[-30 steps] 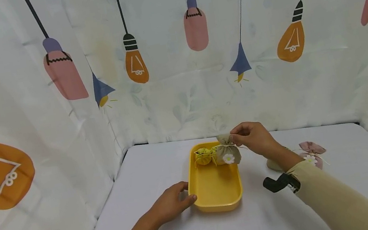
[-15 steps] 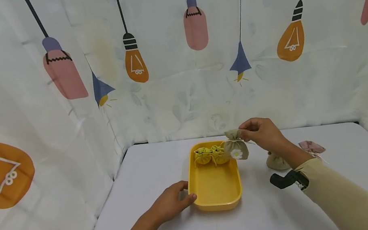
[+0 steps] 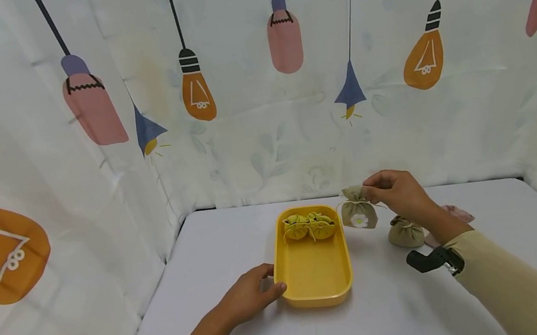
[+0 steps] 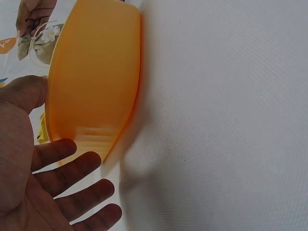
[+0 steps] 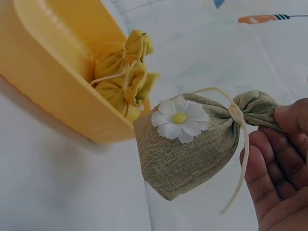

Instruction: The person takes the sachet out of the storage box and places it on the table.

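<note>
My right hand pinches the gathered neck of a grey-green drawstring pouch with a white flower on it. The pouch hangs just right of the yellow tray, apart from it; the right wrist view shows its body and pale cord. Inside the tray's far end sit two yellow drawstring pouches. At the tray's left side, my left hand touches the wall with thumb and fingers fairly straight. In the left wrist view its fingers are spread by the tray's wall.
Right of the tray, a beige drawstring pouch rests on the white-covered table. Beside it lies a pink pouch, partly hidden by my right forearm. A printed curtain stands behind the table's far edge.
The right hand has carried the grey-green pouch rightward, from above the tray's far right corner to outside its rim. The beige pouch has come into fuller view. The left hand has not moved.
</note>
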The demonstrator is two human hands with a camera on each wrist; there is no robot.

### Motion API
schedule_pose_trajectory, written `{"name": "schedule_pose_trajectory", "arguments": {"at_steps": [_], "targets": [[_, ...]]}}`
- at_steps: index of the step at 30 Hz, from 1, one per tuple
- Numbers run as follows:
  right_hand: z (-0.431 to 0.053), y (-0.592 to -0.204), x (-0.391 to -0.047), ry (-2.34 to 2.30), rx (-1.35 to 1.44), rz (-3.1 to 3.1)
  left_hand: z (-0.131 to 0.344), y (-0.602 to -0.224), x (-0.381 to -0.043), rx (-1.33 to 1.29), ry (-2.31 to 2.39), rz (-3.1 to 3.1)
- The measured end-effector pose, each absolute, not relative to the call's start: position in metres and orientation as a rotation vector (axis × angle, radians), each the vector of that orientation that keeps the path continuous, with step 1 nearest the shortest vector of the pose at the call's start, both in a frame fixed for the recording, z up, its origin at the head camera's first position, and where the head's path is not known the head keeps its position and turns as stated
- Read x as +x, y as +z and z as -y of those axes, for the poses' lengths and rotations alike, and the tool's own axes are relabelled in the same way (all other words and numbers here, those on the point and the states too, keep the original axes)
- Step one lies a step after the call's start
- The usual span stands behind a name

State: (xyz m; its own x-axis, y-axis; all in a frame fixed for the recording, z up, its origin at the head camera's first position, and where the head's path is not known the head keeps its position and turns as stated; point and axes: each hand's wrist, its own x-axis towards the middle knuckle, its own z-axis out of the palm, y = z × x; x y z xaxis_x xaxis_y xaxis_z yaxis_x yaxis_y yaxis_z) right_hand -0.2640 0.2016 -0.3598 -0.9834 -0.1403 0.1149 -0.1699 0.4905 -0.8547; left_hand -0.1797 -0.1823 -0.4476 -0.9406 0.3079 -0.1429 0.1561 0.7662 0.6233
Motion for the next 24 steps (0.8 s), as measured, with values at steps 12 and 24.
{"name": "schedule_pose_trajectory", "arguments": {"at_steps": [12,24], "targets": [[-0.212,-0.366,-0.266,1.567,0.233,2.705,0.183,-0.447,-0.179,0.36,0.932,-2.724],[-0.217,-0.373,-0.268,1.59,0.212,2.71,0.183,-0.447,-0.18,0.353,0.942,-2.716]]}}
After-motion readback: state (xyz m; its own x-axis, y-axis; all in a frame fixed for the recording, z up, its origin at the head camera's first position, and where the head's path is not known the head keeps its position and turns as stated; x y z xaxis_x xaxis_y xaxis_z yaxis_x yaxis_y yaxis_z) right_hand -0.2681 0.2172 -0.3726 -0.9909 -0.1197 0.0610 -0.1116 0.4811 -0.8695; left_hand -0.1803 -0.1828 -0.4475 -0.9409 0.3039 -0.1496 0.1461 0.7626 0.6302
